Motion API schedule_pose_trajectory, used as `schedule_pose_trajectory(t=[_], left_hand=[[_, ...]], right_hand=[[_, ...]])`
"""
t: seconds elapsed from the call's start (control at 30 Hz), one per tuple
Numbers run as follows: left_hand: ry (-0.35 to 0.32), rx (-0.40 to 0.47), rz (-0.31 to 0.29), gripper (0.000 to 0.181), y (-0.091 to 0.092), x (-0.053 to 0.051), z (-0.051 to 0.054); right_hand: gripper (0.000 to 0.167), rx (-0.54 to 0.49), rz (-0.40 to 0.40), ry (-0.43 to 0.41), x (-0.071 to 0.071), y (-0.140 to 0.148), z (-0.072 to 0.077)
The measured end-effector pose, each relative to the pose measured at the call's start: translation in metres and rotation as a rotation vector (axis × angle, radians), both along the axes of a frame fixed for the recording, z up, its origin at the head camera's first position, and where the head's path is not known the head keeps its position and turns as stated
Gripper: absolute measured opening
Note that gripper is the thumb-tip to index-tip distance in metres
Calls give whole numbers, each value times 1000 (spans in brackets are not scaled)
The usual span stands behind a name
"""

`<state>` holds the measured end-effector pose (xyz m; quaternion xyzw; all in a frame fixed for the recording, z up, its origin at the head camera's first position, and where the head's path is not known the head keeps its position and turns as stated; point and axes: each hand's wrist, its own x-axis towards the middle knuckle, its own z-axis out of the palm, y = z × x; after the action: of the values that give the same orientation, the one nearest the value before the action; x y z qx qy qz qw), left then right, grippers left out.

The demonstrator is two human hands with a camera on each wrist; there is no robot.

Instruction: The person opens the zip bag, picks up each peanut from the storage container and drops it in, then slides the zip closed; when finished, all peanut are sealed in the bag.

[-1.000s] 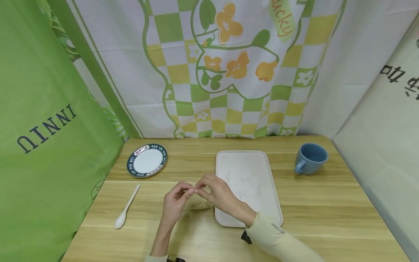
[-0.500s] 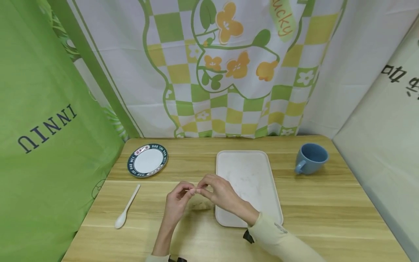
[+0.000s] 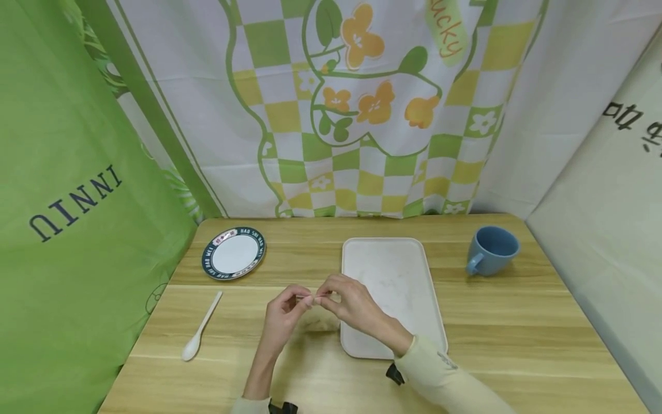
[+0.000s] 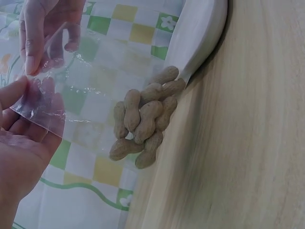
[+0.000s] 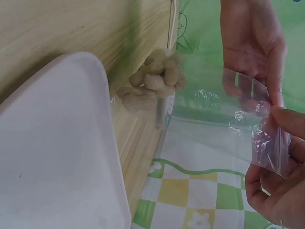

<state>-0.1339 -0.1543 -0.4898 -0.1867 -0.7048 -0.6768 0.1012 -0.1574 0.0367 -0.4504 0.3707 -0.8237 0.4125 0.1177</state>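
Note:
A clear plastic bag (image 4: 86,95) hangs between both hands, with several peanuts in shell (image 4: 145,119) gathered at its bottom. My left hand (image 3: 278,323) pinches the bag's top edge between thumb and fingers. Close beside it, my right hand (image 3: 351,303) pinches the same edge, the fingertips of the two hands nearly meeting. The right wrist view shows the bag's top (image 5: 269,143) bunched and creased at the fingers. From the head, the bag is barely visible and the peanuts (image 3: 319,323) look blurred, just left of the white tray (image 3: 390,287).
At the back left of the wooden table (image 3: 517,345) lies a plate (image 3: 234,254) with a dark green rim. A white spoon (image 3: 200,329) lies in front of it. The blue mug (image 3: 491,251) stands at the back right, its handle towards the tray. Curtains surround the table.
Both hands have shifted slightly to the right with the bag, still pinching its top edge. The tray, plate, spoon and mug stay where they were.

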Motion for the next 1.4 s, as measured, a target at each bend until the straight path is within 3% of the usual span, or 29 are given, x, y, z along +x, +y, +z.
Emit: schedule_pose_trajectory(t=[0.23,0.5,0.7,0.93,1.1,1.23,1.4], left_hand=[[0,33,23,8,1,-1,1],[17,11,-21,8,3,-1,3],[59,21,-8,6,2,-1,3],[-25,40,-24,7,4,0,4],[-7,21,14,4,5,0,3],[-30,46,36,3,4,1,2],[-47,92,-15,6,4,1,0]], right_hand=[[7,-22,-26,-90,0,5,1],[6,-77,40,-87,-2,7,0],[5,-80,19,-114,-1,9,0],[6,-75,59,-95,0,10,0],[8,-96,54,-122,0,10,-3],[8,-131,37,-145,0,13,-7],[3,-183,48,-189,-1,14,-7]])
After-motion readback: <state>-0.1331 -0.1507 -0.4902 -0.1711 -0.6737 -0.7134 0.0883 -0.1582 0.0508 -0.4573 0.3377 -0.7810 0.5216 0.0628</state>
